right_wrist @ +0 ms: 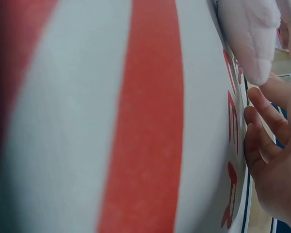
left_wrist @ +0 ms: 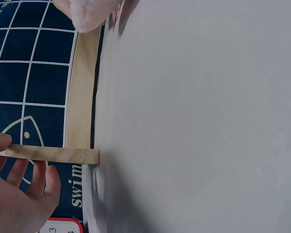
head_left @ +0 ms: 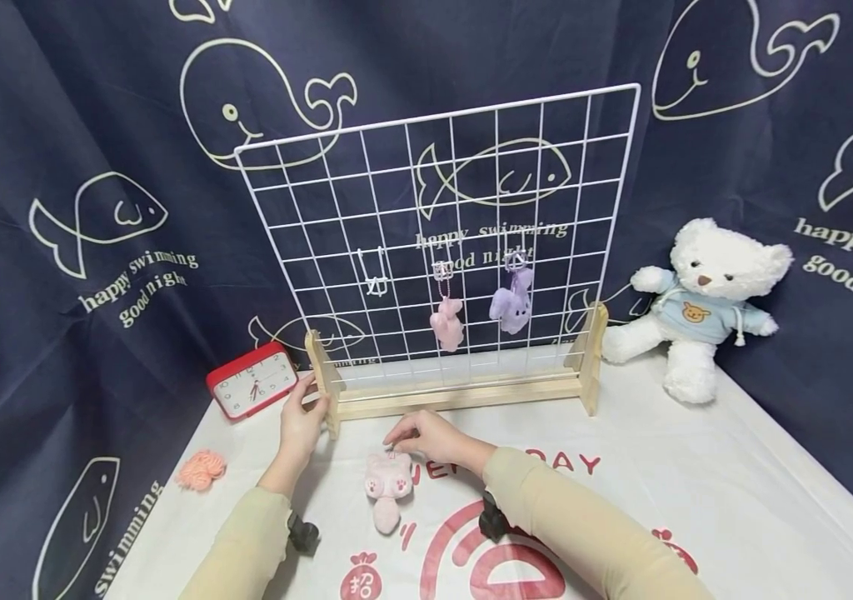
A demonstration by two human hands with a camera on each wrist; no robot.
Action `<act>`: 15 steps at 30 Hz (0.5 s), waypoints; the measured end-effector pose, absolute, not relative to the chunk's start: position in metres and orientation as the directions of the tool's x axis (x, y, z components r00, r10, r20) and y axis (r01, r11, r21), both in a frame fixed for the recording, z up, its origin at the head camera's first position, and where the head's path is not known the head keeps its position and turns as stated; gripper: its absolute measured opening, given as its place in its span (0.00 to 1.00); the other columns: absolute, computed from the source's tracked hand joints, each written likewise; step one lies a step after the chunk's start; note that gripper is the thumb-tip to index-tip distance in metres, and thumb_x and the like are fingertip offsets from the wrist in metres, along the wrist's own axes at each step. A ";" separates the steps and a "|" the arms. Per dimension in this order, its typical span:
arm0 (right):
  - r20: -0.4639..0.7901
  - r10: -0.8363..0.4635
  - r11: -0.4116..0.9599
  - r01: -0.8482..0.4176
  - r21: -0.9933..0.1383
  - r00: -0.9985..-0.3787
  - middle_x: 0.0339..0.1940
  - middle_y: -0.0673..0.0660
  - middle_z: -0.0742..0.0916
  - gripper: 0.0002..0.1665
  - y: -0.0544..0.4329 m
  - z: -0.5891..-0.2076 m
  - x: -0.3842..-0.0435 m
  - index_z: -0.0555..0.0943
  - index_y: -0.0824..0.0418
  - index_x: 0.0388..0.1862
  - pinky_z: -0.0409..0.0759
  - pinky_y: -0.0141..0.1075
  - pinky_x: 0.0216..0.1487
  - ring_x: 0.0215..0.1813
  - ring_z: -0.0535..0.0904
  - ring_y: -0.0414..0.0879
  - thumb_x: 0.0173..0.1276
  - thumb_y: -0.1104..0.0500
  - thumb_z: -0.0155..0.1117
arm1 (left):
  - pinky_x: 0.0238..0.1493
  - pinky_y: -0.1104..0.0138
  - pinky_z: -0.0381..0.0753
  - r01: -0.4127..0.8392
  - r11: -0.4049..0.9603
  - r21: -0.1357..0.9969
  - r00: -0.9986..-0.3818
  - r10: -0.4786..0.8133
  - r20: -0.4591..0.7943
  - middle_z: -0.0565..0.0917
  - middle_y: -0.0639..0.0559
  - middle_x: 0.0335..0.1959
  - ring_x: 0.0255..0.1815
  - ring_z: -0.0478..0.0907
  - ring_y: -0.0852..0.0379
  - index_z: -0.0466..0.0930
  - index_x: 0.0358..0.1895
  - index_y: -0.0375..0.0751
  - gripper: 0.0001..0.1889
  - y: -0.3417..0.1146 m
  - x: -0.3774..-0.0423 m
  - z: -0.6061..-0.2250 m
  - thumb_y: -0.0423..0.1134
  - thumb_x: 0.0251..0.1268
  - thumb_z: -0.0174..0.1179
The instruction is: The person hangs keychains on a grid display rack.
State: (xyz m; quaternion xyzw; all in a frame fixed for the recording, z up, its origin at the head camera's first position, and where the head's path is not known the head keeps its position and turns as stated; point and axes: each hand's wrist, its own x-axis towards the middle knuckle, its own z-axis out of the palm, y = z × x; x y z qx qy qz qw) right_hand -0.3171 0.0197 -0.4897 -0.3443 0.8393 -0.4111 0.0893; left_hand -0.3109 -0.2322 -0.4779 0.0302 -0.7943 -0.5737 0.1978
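Observation:
My left hand (head_left: 302,423) grips the left wooden end post (left_wrist: 53,153) of a white wire grid rack (head_left: 426,250), thumb on one side and fingers on the other. With its fingertips, my right hand (head_left: 432,437) pinches the top of a pale pink plush keychain (head_left: 387,479) in front of the rack. This plush has red paw prints and a rounded tail. Its upper end is partly hidden by the fingers. On the grid hang a pink plush keychain (head_left: 447,323), a purple plush keychain (head_left: 512,307) and a bare white hook (head_left: 375,283).
A red alarm clock (head_left: 254,381) stands left of the rack, with a peach-coloured fluffy bundle (head_left: 202,470) nearer the front. On the right sits a white teddy bear (head_left: 704,308) in a blue top. A dark patterned curtain (head_left: 134,100) hangs behind the white tablecloth (head_left: 644,483).

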 end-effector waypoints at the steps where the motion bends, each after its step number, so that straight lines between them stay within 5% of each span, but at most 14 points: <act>1: 0.129 -0.661 0.422 -0.509 -0.751 -0.739 0.42 0.48 0.88 0.09 0.019 -0.490 -0.317 0.91 0.58 0.46 0.80 0.32 0.47 0.44 0.81 0.38 0.68 0.64 0.71 | 0.57 0.47 0.83 0.179 0.337 0.924 -0.920 -0.276 0.279 0.79 0.29 0.59 0.55 0.80 0.30 0.71 0.70 0.33 0.25 -0.232 -0.311 -0.478 0.26 0.71 0.57; 7: 0.116 -0.727 0.401 -0.555 -0.729 -0.677 0.43 0.53 0.86 0.12 0.014 -0.489 -0.319 0.89 0.61 0.48 0.82 0.35 0.51 0.46 0.81 0.45 0.66 0.66 0.72 | 0.59 0.46 0.82 0.182 0.331 0.926 -0.923 -0.268 0.277 0.79 0.29 0.59 0.56 0.79 0.30 0.70 0.71 0.33 0.25 -0.234 -0.311 -0.478 0.25 0.72 0.57; 15: 0.088 -0.755 0.439 -0.601 -0.667 -0.649 0.44 0.47 0.83 0.11 0.012 -0.490 -0.320 0.91 0.54 0.48 0.77 0.33 0.50 0.48 0.77 0.47 0.67 0.61 0.71 | 0.59 0.48 0.82 0.157 0.349 0.924 -0.927 -0.271 0.260 0.79 0.33 0.59 0.55 0.81 0.34 0.71 0.72 0.36 0.26 -0.233 -0.312 -0.478 0.26 0.71 0.58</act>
